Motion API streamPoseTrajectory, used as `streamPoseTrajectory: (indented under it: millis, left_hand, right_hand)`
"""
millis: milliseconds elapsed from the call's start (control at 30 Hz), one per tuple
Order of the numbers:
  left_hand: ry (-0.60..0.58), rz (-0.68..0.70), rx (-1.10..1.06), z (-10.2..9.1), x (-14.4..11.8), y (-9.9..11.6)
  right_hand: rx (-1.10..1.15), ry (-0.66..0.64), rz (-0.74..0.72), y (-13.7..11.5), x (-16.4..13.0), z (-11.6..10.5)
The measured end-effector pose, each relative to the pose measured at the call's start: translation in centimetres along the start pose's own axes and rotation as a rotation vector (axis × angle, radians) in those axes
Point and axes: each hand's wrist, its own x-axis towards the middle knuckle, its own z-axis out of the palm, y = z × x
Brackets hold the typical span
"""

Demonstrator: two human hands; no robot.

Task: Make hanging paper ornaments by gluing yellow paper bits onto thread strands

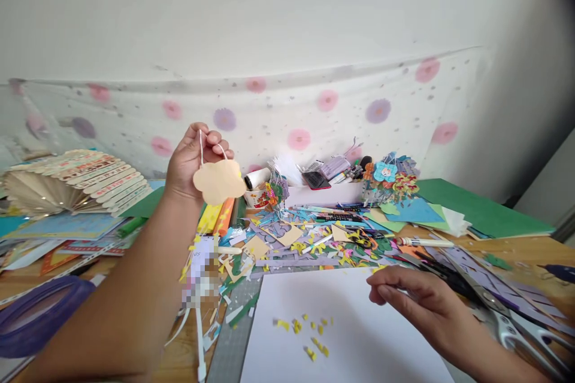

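Note:
My left hand (193, 161) is raised and pinches a white string loop (200, 146). From the loop hangs a cloud-shaped tag (220, 182) of pale cream paper. My right hand (413, 305) is low, over the right side of a white sheet (274, 305), its thumb and fingers closed together; whether anything small is between them is hidden. Several tiny yellow paper scraps (311, 353) lie on the sheet, to the left of this hand. Scissors (494, 305) lie just beyond my right wrist.
Coloured paper offcuts (291, 233) cover the table's middle. A white box (323, 194) of supplies and bunches of paper flowers (386, 173) stand behind. A stick-built fan shape (90, 179) and a purple tape roll (45, 311) are left; green sheets (476, 209) lie right.

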Motion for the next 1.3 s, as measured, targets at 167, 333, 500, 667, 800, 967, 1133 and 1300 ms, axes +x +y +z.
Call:
streamPoseTrajectory:
  millis: [167, 333, 500, 667, 800, 967, 1133, 1300]
  left_hand:
    - [0.079, 0.020, -0.009, 1.8, -0.4, -1.3]
    - [0.110, -0.009, 0.268, 1.9, -0.2, -2.3]
    - [0.068, -0.016, 0.758, 0.9, 0.1, -3.9]
    - [-0.038, -0.086, 1.023, -1.1, 2.0, -6.4]
    - [-0.099, -0.129, 1.143, -2.2, 4.4, -8.6]
    - [-0.129, -0.193, 1.289, -1.9, 6.8, -11.4]
    - [-0.186, -0.274, 1.427, -1.7, 8.5, -13.7]
    - [-0.260, -0.346, 1.465, -2.2, 9.7, -15.1]
  right_hand:
    - [-0.045, -0.006, -0.057, -0.7, -0.4, 0.3]
    - [-0.081, -0.017, -0.089, -1.0, -0.8, 0.0]
    - [-0.108, -0.037, -0.092, -0.7, -0.9, -0.4]
    - [-0.125, -0.058, -0.063, -0.1, -0.8, -0.5]
    - [-0.139, -0.068, -0.045, 0.2, -0.7, -0.6]
    - [-0.169, -0.070, -0.031, 0.4, -0.3, -0.5]
    - [-0.203, -0.091, -0.018, 1.0, 0.0, -0.3]
    - [-0.241, -0.094, 0.002, 1.8, 0.2, -0.4]
